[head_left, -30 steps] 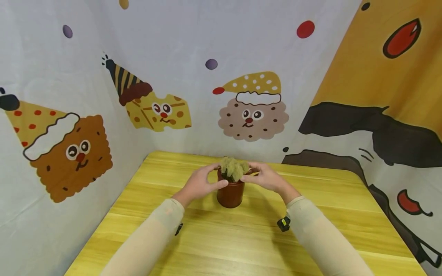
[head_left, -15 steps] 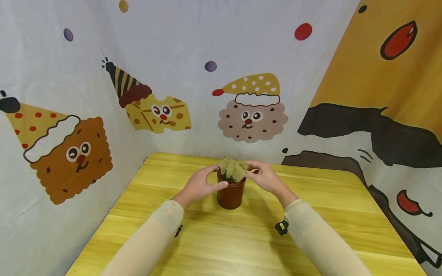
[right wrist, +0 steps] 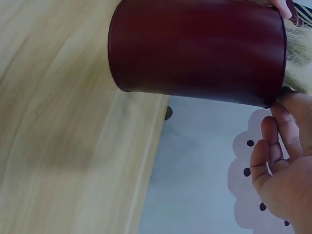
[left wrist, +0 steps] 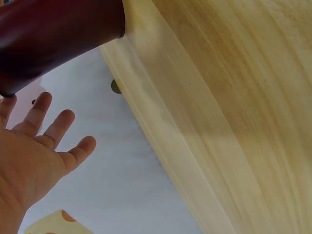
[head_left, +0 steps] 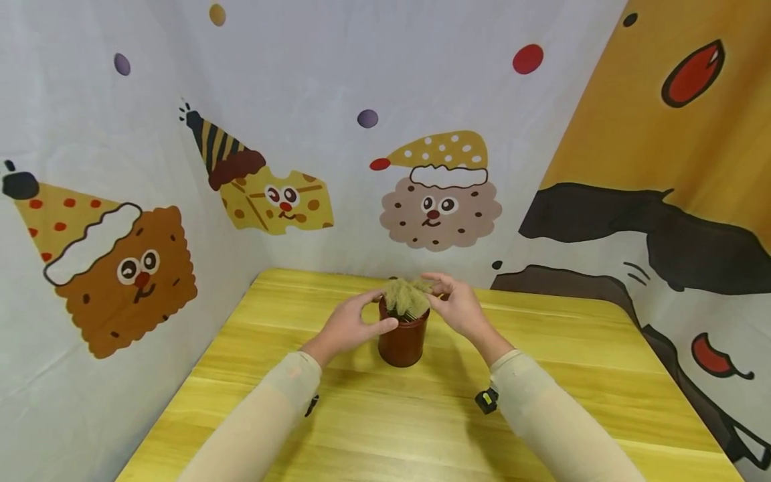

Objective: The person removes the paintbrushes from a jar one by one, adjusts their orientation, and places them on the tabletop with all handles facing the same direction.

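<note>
A reddish-brown pot (head_left: 400,345) stands upright on the wooden table, filled with a fuzzy yellow-green tuft (head_left: 405,298) of fine fibres. My left hand (head_left: 349,325) holds the pot at its rim, thumb at the front and index finger at the back left; its other fingers spread loosely below the rim in the left wrist view. On the opposite side, my right hand (head_left: 460,308) pinches the right edge of the tuft between thumb and fingers. The right wrist view shows those fingertips right at the rim, beside pale fibres (right wrist: 298,46). The pot's inside is mostly hidden by the tuft.
The yellow wood-grain table (head_left: 385,428) runs up to a white curtain (head_left: 301,60) printed with cartoon snacks. The curtain also borders the left side. A dark device (head_left: 486,400) sits at my right wrist, beside the sleeve.
My right thumb has moved back and up from the front rim to the tuft's edge, and a right finger has lifted. The left hand and pot have stayed in place.
</note>
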Demonstrator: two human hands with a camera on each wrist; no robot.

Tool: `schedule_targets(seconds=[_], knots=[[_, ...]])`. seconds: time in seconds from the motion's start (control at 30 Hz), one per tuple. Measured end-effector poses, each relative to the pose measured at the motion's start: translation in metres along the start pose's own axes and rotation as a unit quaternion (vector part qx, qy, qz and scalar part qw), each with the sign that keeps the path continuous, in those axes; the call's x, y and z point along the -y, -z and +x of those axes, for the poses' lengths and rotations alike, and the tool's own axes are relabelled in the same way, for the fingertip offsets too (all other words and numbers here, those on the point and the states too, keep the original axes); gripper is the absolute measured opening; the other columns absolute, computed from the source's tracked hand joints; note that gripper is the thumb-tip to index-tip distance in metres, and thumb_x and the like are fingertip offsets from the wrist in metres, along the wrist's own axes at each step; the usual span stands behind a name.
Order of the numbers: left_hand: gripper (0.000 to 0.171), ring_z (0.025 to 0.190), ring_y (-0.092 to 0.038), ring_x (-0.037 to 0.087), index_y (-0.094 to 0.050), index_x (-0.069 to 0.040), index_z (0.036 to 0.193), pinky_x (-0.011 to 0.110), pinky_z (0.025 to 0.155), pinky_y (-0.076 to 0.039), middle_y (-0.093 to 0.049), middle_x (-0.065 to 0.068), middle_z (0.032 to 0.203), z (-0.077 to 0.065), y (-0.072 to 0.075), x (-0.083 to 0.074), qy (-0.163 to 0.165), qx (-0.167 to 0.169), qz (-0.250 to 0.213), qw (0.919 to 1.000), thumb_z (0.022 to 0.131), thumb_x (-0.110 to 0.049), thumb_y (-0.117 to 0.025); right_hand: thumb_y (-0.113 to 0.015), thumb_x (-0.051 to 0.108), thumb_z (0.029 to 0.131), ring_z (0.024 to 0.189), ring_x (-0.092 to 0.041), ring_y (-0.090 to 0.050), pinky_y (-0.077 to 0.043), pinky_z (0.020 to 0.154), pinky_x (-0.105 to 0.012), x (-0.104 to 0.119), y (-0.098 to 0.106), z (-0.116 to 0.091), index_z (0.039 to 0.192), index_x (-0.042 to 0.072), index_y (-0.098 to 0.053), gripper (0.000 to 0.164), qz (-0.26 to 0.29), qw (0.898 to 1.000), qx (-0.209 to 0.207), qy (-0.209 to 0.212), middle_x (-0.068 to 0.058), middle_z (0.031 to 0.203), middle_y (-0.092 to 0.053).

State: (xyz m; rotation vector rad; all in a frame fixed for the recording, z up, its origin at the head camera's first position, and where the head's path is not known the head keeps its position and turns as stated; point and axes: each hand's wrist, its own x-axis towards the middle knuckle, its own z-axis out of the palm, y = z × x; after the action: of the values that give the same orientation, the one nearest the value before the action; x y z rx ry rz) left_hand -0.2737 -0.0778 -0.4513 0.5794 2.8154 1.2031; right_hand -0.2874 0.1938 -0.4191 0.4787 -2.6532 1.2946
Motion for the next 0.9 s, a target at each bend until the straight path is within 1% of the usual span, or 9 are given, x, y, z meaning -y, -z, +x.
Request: schedule_targets(seconds=[0.1,0.17,0.33,0.47,0.57,0.67,0.8,0.87,0.9], knots=[[0.088,0.151,-0.051,0.029,-0.044,-0.037,0.164,0.059,0.119,-0.045,-0.056,-0.002,0.160,-0.001,-0.001,0.000,-0.001,-0.001,-0.002,1.0000,0.090,-0.077,-0.069,-0.073,0.017,0.104,0.068,-0.017,-0.064,-0.051,0.060,-0.031,0.005,0.003,0.002,0.146,0.022,-0.066,0.043,0.000,1.000,-0.003,-0.004,-0.013,0.113,-0.080],[0.088,0.150,-0.051,0.029,-0.044,-0.037,0.164,0.060,0.119,-0.045,-0.056,-0.002,0.160,-0.001,-0.001,0.000,-0.002,-0.002,-0.001,1.0000,0.090,-0.077,-0.069,-0.073,0.019,0.104,0.068,-0.019,-0.064,-0.051,0.061,-0.032,0.009,0.005,0.003,0.146,0.022,-0.066,0.042,0.004,1.000,-0.006,-0.002,-0.012,0.112,-0.081],[0.088,0.150,-0.052,0.029,-0.044,-0.038,0.164,0.060,0.119,-0.044,-0.056,-0.003,0.160,0.000,-0.002,0.001,0.003,-0.002,0.003,1.0000,0.089,-0.079,-0.068,-0.076,0.023,0.102,0.084,-0.018,-0.070,-0.055,0.072,-0.034,0.020,0.014,0.007,0.144,0.022,-0.068,0.042,0.019,1.000,-0.011,0.004,-0.009,0.111,-0.082],[0.087,0.149,-0.053,0.031,-0.045,-0.038,0.163,0.060,0.119,-0.044,-0.057,-0.002,0.159,0.001,-0.002,0.001,0.003,-0.004,-0.001,1.0000,0.089,-0.078,-0.069,-0.075,0.023,0.102,0.077,-0.019,-0.065,-0.051,0.071,-0.032,0.027,0.022,0.010,0.144,0.021,-0.068,0.043,0.041,0.999,-0.016,0.007,-0.009,0.110,-0.082],[0.086,0.148,-0.054,0.031,-0.046,-0.038,0.162,0.060,0.118,-0.045,-0.057,-0.003,0.159,0.001,-0.003,0.002,0.004,-0.005,-0.003,1.0000,0.089,-0.078,-0.069,-0.075,0.023,0.103,0.076,-0.026,-0.064,-0.048,0.068,-0.034,0.034,0.030,0.013,0.144,0.022,-0.068,0.041,0.047,0.999,-0.024,0.009,-0.010,0.110,-0.082],[0.084,0.148,-0.054,0.031,-0.046,-0.039,0.162,0.059,0.117,-0.046,-0.057,-0.004,0.159,0.001,-0.004,0.002,0.006,-0.005,-0.006,0.9999,0.090,-0.076,-0.070,-0.074,0.026,0.104,0.088,-0.026,-0.071,-0.053,0.075,-0.037,0.042,0.040,0.014,0.144,0.023,-0.068,0.041,0.043,0.999,-0.030,0.004,-0.009,0.112,-0.081],[0.083,0.149,-0.053,0.031,-0.045,-0.040,0.162,0.060,0.118,-0.045,-0.055,-0.004,0.161,0.000,-0.003,0.001,0.008,-0.004,-0.009,0.9999,0.090,-0.074,-0.071,-0.074,0.028,0.103,0.080,-0.020,-0.064,-0.050,0.073,-0.035,0.050,0.056,0.016,0.144,0.024,-0.068,0.042,0.034,0.998,-0.049,0.003,-0.010,0.109,-0.080],[0.084,0.150,-0.052,0.031,-0.045,-0.041,0.162,0.059,0.118,-0.045,-0.055,-0.004,0.161,-0.001,-0.003,0.001,0.009,-0.003,-0.009,0.9999,0.090,-0.076,-0.071,-0.075,0.029,0.103,0.076,-0.018,-0.058,-0.045,0.069,-0.032,0.051,0.063,0.017,0.144,0.023,-0.069,0.042,0.038,0.997,-0.063,0.003,-0.011,0.106,-0.079],[0.084,0.149,-0.053,0.031,-0.045,-0.041,0.162,0.059,0.118,-0.046,-0.055,-0.004,0.161,-0.001,-0.003,0.001,0.010,-0.003,-0.008,0.9999,0.090,-0.076,-0.070,-0.075,0.029,0.103,0.076,-0.018,-0.058,-0.046,0.069,-0.031,0.052,0.067,0.018,0.144,0.023,-0.069,0.042,0.043,0.997,-0.071,0.002,-0.011,0.106,-0.079]])
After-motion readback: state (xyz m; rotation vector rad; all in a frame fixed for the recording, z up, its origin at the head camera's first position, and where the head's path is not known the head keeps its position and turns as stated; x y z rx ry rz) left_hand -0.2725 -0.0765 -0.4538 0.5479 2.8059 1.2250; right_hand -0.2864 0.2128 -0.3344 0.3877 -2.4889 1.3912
